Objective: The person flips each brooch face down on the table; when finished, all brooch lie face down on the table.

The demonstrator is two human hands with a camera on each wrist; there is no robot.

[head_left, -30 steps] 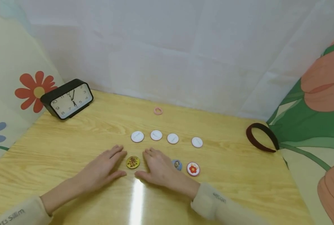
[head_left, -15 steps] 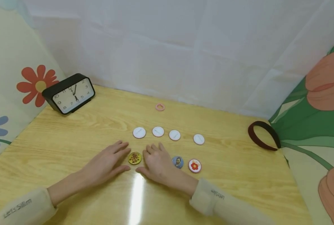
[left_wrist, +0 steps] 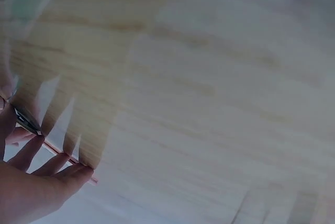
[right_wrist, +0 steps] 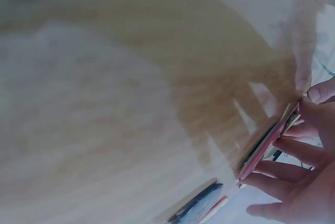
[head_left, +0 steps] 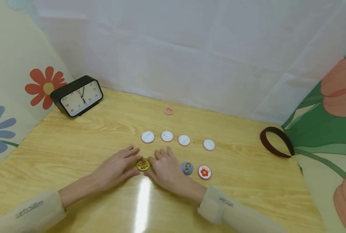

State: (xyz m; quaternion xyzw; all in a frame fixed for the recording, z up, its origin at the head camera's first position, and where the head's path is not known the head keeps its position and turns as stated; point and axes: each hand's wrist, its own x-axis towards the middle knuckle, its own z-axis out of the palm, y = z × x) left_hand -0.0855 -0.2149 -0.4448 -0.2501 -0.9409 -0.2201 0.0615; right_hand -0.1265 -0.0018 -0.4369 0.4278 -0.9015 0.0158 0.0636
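Note:
A round yellow button badge with a brown flower print lies flat on the wooden table between both hands. My left hand is at its left side, fingers and thumb spread, fingertips right at the edge. From the other side my right hand has its index finger and thumb close to the right edge. In the left wrist view the badge appears edge-on beside the fingers. Just right of my right hand lie a blue badge with a portrait and a white badge with a red flower.
Behind the hands runs a row of several white discs, the leftmost white disc nearest my left hand. Farther back lies a pink ring. A black clock stands back left; a dark headband lies at the right by the patterned cloth.
Both hands have drawn closer to the yellow badge, narrowing the gaps on either side. The head view has shifted slightly, and the blue badge shows more fully beside my right hand.

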